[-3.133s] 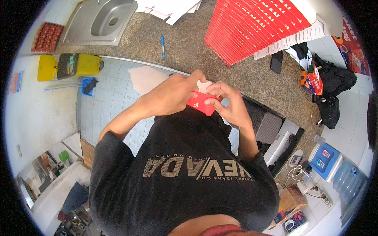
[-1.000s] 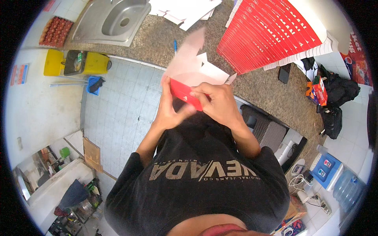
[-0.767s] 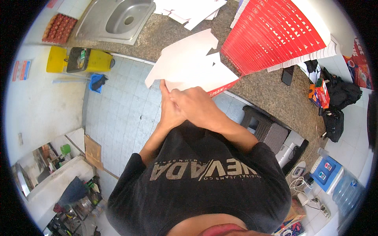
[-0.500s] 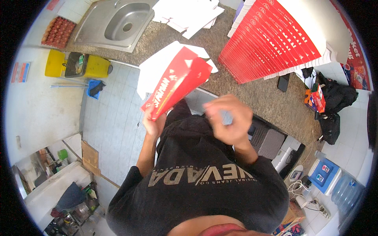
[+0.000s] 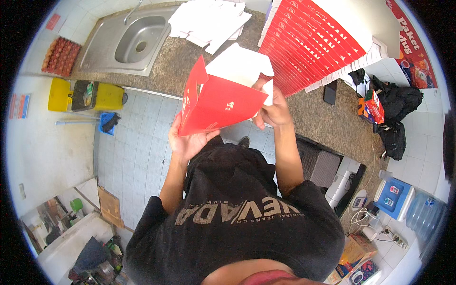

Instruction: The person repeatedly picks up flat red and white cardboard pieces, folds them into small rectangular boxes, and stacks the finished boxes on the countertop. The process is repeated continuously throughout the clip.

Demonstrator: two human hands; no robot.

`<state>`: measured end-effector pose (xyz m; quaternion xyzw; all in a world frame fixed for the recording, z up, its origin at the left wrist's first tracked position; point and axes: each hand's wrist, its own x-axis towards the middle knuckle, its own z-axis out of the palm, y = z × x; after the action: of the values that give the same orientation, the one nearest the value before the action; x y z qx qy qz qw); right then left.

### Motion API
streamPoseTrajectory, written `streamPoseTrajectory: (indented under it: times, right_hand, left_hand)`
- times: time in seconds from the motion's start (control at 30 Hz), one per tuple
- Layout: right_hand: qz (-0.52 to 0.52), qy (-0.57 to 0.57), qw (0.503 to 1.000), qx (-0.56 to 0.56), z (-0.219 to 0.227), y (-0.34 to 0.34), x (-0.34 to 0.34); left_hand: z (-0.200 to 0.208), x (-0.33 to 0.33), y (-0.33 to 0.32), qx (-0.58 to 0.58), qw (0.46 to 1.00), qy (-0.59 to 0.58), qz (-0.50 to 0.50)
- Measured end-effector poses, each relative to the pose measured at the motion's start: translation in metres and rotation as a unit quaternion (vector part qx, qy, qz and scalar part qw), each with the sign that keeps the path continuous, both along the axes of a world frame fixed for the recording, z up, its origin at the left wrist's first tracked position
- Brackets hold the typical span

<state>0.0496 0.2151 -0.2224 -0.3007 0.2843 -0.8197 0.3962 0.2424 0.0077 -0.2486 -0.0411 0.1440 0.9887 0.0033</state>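
Observation:
A red food carton (image 5: 223, 100) with a white inside is partly unfolded in front of me, over the counter's near edge. Its panels stand apart and the flaps stick up at the top. My left hand (image 5: 188, 141) grips its lower left corner, thumb across the red face. At the carton's right edge, my right hand (image 5: 276, 110) closes round a white side flap. Part of its fingers lies behind the flap, so anything else in that palm is hidden.
Many red cartons (image 5: 313, 42) are stacked at the right of the stone counter (image 5: 308, 109). White card sheets (image 5: 204, 21) lie beside the steel sink (image 5: 140, 40). A black phone (image 5: 329, 93) rests near the stack, and a yellow bin (image 5: 108, 97) stands at left.
The flatter carton has opened out into a wider shape and turned. My right hand, earlier apart from it with a small grey-blue object, has moved up onto its right edge.

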Motion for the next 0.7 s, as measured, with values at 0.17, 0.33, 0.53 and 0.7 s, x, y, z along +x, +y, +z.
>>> streamPoseTrajectory:
  times: [0.17,0.33,0.53,0.7]
  right_hand:
    - [0.053,0.115,0.989,0.072,-0.001,-0.004,-0.011]
    - [0.229,0.206,0.946,0.100,-0.023,-0.011,0.002]
    - [0.410,0.192,0.888,-0.086,-0.046,-0.023,0.018]
    - [0.255,0.440,0.830,0.228,0.060,-0.008,0.050]
  left_hand:
    - [0.008,0.023,-0.036,-0.567,0.787,-0.201,0.135]
    - [0.140,0.023,-0.004,-0.905,0.408,0.080,0.092]
    - [0.121,-0.001,-0.009,-0.801,0.480,0.085,-0.347]
    - [0.078,-0.003,-0.020,-0.598,0.705,-0.021,-0.380]
